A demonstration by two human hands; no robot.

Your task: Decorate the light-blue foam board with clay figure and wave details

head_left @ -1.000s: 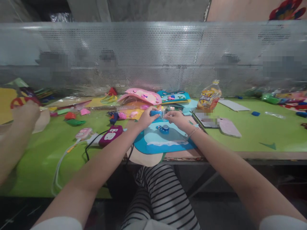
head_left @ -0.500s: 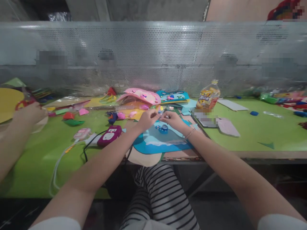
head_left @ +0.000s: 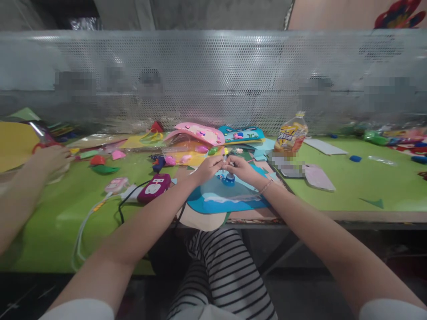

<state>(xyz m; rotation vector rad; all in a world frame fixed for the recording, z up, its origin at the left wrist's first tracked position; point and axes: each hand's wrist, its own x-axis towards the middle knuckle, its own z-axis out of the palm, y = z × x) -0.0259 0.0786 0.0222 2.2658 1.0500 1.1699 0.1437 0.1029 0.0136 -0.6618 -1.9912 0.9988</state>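
Left hand (head_left: 210,170) now nearer right hand (head_left: 241,169)

Left sleeve (head_left: 80,310): plain white, short, its edge curving around the arm; only the lower part shows
Right sleeve (head_left: 390,310): the same plain white, cut just as short
Forearms (head_left: 156,204): bare from sleeve edge to wrist, slim and tapering
Bracelet (head_left: 266,186): thin, pinkish, on the right wrist; links or beads, too small to tell
Hands (head_left: 240,169): bare, with slender fingers
Trousers (head_left: 230,271): whitish with narrow black stripes running across, bending where the cloth creases
Pale cloth (head_left: 210,314): plain, over the lap, at the bottom edge
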